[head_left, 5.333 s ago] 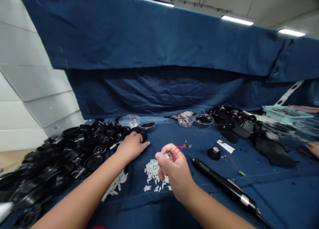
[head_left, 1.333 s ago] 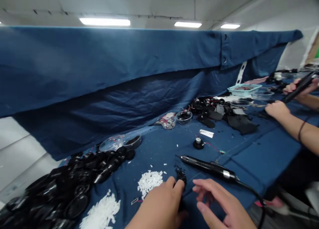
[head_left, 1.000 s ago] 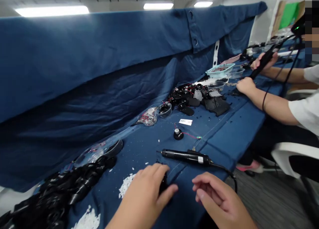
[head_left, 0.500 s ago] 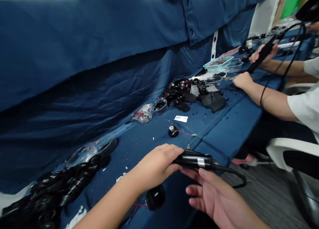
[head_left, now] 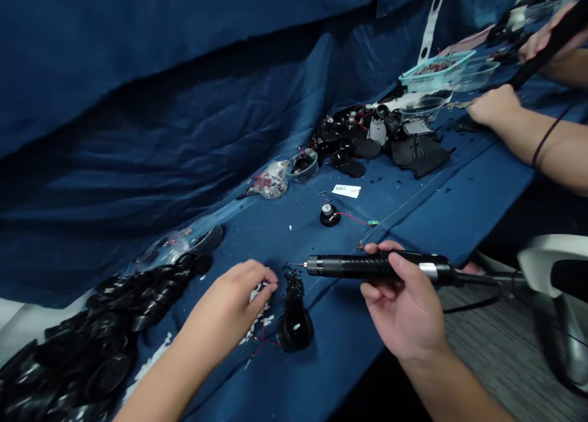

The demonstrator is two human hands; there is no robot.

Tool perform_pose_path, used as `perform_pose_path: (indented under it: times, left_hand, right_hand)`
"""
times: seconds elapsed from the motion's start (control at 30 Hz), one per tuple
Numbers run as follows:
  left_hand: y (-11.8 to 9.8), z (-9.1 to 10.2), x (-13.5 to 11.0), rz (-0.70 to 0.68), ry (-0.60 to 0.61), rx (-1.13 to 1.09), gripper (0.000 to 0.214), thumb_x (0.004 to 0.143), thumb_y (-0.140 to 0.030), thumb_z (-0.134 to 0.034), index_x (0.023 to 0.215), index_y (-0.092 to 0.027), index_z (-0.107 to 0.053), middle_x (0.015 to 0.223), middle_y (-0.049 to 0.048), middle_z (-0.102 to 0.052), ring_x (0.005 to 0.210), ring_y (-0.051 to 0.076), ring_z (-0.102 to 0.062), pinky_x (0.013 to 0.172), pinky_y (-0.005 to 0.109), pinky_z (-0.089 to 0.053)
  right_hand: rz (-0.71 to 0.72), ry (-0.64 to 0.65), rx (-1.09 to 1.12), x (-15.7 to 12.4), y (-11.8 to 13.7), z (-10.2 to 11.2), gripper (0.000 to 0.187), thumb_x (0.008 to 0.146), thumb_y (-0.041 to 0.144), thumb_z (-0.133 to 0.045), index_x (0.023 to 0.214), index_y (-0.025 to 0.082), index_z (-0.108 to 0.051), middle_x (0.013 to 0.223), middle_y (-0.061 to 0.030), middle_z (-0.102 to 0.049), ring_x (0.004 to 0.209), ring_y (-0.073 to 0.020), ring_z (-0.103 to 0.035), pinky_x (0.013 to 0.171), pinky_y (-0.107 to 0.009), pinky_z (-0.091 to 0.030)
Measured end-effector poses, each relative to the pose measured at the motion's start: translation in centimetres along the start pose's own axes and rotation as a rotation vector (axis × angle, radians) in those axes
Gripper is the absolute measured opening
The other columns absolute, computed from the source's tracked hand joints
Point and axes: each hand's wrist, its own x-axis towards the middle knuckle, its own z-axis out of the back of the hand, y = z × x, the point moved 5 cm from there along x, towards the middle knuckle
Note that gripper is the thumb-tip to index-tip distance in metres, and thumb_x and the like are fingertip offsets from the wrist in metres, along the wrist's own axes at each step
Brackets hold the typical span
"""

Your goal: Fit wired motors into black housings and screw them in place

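Head view: the person's right hand (head_left: 407,302) is closed firmly around the barrel of a black electric screwdriver (head_left: 376,266), with the thin bit directed left, just above a heap of black crumbs (head_left: 293,290). The crumbs are piled against a round black plastic housing (head_left: 294,335), from which red wires (head_left: 265,343) are trailed across the blue cloth (head_left: 413,223). The left hand (head_left: 225,305) is held just left of the housing, its fingers loosely curled over scattered white plastic pieces (head_left: 260,305); whether anything is pinched cannot be told. Further left, black housings (head_left: 92,354) are piled up, and a clear plastic lid (head_left: 179,244) is laid beyond them. Further on, a small black knob (head_left: 329,215) with a red wire and a white label (head_left: 346,191) are seen, followed by clear bowls (head_left: 303,166) and a heap of black parts (head_left: 381,140). A teal basket (head_left: 436,70) is placed beyond these. At the far right, a black tool (head_left: 551,42) is gripped by a co-worker's hand (head_left: 537,39), and the co-worker's other hand (head_left: 493,106) is rested on the cloth.
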Motion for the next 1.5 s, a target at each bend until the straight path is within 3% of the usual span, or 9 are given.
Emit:
perform_pose_path:
  times: [0.1,0.2,0.37,0.53,0.73,0.9,1.13,1.33,1.5]
  left_hand:
    - [2.0,-2.8,-1.9,0.067,0.054,0.015,0.021,0.102,-0.032,-0.062,0.105,-0.026,-0.082,0.108,0.0035,-0.079,0.098,0.024,-0.075,0.090,0.035,-0.059]
    - [2.7,-4.3,-2.5,0.108,0.052,0.031,0.025,0.102,-0.037,-0.062,0.110,-0.029,-0.084,0.113,0.0050,-0.079,0.100,0.027,-0.074,0.091,0.042,-0.057]
    - [3.1,-5.0,-2.5,0.110,0.040,0.015,0.029,0.104,-0.042,-0.058,0.102,-0.033,-0.086,0.110,0.0036,-0.078,0.097,0.027,-0.072,0.090,0.043,-0.055]
    - [3.0,-5.5,-2.7,0.108,0.013,-0.046,0.020,0.101,-0.035,-0.060,0.101,-0.028,-0.079,0.109,0.0031,-0.076,0.097,0.024,-0.070,0.086,0.039,-0.053]
    - [2.2,-5.0,-2.9,0.024,-0.094,-0.083,0.011,0.103,-0.027,-0.062,0.099,-0.025,-0.071,0.105,0.0028,-0.074,0.097,0.021,-0.070,0.087,0.034,-0.053]
    - [2.2,-4.2,-3.1,0.062,-0.134,-0.176,0.008,0.102,-0.028,-0.067,0.096,-0.025,-0.070,0.103,0.0016,-0.075,0.092,0.019,-0.071,0.087,0.032,-0.057]
    - [0.8,-2.8,-3.9,-0.147,-0.246,-0.329,0.023,0.096,-0.004,-0.072,0.105,-0.026,-0.071,0.100,-0.0004,-0.077,0.096,0.019,-0.073,0.090,0.036,-0.058]
    - [0.5,-2.3,-4.0,-0.174,-0.257,-0.368,0.027,0.092,-0.001,-0.075,0.104,-0.025,-0.073,0.099,0.0006,-0.078,0.094,0.020,-0.074,0.086,0.038,-0.060]
    - [0.5,-2.4,-4.0,-0.179,-0.233,-0.401,0.025,0.093,-0.003,-0.075,0.105,-0.024,-0.073,0.100,0.0014,-0.078,0.094,0.019,-0.074,0.086,0.037,-0.060]
  right_hand:
    - [0.011,0.012,-0.007,0.0,0.0,-0.1,0.018,0.080,0.032,-0.090,0.094,0.025,-0.081,0.102,-0.0015,-0.079,0.051,-0.0022,-0.040,0.048,-0.015,-0.051]
    - [0.043,0.024,-0.016,-0.3,-0.1,-0.2,0.016,0.080,0.034,-0.089,0.090,0.025,-0.081,0.096,-0.0002,-0.078,0.050,-0.0029,-0.041,0.046,-0.015,-0.051]
    - [0.096,0.084,-0.077,-0.8,-0.2,-0.4,0.012,0.085,0.034,-0.084,0.093,0.026,-0.083,0.097,-0.0008,-0.077,0.051,-0.0038,-0.040,0.049,-0.016,-0.053]
    - [0.089,0.089,-0.123,-0.7,0.0,-0.3,0.011,0.086,0.036,-0.081,0.093,0.028,-0.083,0.097,0.0000,-0.073,0.053,-0.0057,-0.040,0.047,-0.016,-0.050]
    - [0.034,0.104,-0.199,-0.5,0.1,-0.3,0.011,0.089,0.037,-0.077,0.095,0.030,-0.082,0.098,-0.0013,-0.070,0.057,-0.0092,-0.044,0.046,-0.019,-0.049]
    - [0.025,0.125,-0.209,-0.5,0.2,-0.2,0.012,0.086,0.037,-0.080,0.094,0.028,-0.083,0.096,-0.0038,-0.069,0.062,-0.0125,-0.054,0.043,-0.019,-0.049]
    - [-0.057,0.112,-0.228,-1.1,0.3,0.4,0.014,0.088,0.040,-0.081,0.098,0.030,-0.081,0.097,-0.0048,-0.067,0.067,-0.0138,-0.056,0.043,-0.019,-0.046]
    - [-0.124,0.159,-0.364,-1.4,0.5,0.2,0.022,0.083,0.053,-0.086,0.098,0.037,-0.081,0.098,-0.0056,-0.064,0.067,-0.0179,-0.053,0.042,-0.024,-0.046]
    - [-0.122,0.143,-0.329,-1.4,0.4,0.4,0.023,0.083,0.051,-0.086,0.099,0.035,-0.082,0.097,-0.0040,-0.065,0.068,-0.0159,-0.055,0.043,-0.021,-0.048]
